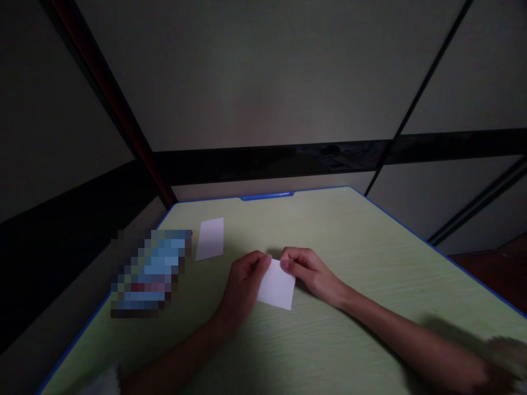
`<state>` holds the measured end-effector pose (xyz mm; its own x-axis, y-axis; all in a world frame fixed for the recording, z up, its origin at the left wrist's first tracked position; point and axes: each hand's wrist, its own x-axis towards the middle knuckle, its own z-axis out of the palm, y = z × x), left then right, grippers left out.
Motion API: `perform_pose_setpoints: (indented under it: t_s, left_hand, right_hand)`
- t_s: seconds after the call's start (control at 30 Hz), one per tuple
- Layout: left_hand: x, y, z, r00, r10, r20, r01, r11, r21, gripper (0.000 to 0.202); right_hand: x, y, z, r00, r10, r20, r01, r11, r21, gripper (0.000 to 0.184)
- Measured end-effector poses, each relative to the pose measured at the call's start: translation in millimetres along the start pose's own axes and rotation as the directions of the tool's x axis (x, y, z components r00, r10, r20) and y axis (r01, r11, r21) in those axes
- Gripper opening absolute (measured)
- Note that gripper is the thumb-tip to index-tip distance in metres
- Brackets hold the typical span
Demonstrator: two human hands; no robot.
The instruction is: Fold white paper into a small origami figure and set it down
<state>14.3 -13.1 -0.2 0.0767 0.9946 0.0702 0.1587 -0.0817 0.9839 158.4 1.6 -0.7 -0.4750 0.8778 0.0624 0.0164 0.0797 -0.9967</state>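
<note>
A small white piece of paper [276, 286] is held between my two hands over the table. My left hand [246, 282] pinches its upper left corner between thumb and fingers. At the upper right corner, my right hand [304, 269] grips the same paper, thumb on top and fingers curled behind. The lower edge hangs free towards me. Another white sheet of paper [211, 239] lies flat on the table, beyond and to the left of my left hand, touched by neither hand.
The pale green table [370, 252] has a blue rim and a blue handle-like strip [267, 196] at its far edge. A pixelated, blurred-out object [154, 271] lies on the left side. Grey cabinet panels [263, 82] stand right behind the table.
</note>
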Motion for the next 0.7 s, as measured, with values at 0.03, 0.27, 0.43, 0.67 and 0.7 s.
perform_pose_setpoints:
  t_s: [0.03, 0.27, 0.43, 0.67, 0.7]
  left_hand:
    - [-0.2, -0.5, 0.7, 0.999, 0.009, 0.044, -0.010, 1.000, 0.021, 0.028]
    - [0.3, -3.8, 0.3, 0.994, 0.022, 0.109, -0.025, 0.999, 0.028, 0.032]
    - [1.5, -3.9, -2.4, 0.999, -0.026, -0.042, 0.023, 0.997, -0.073, 0.029]
    - [4.7, -5.7, -5.6, 0.964, -0.033, -0.264, -0.008, 0.988, -0.152, 0.027]
    - [6.3, -5.8, -7.4, 0.953, -0.027, -0.301, -0.021, 0.988, -0.156, 0.026]
  right_hand:
    - [-0.6, -0.1, 0.2, 1.000, -0.005, 0.024, 0.005, 1.000, -0.017, 0.027]
    - [-2.3, 0.0, 2.1, 0.994, -0.052, 0.098, 0.058, 0.996, -0.067, 0.023]
    - [-1.3, -3.0, 5.5, 0.999, -0.037, 0.034, 0.038, 0.999, -0.023, 0.019]
    - [-0.7, -3.3, 5.6, 0.997, -0.042, -0.070, 0.047, 0.997, 0.061, 0.017]
    - [-0.6, -1.9, 4.4, 0.995, -0.056, -0.083, 0.063, 0.995, 0.081, 0.017]
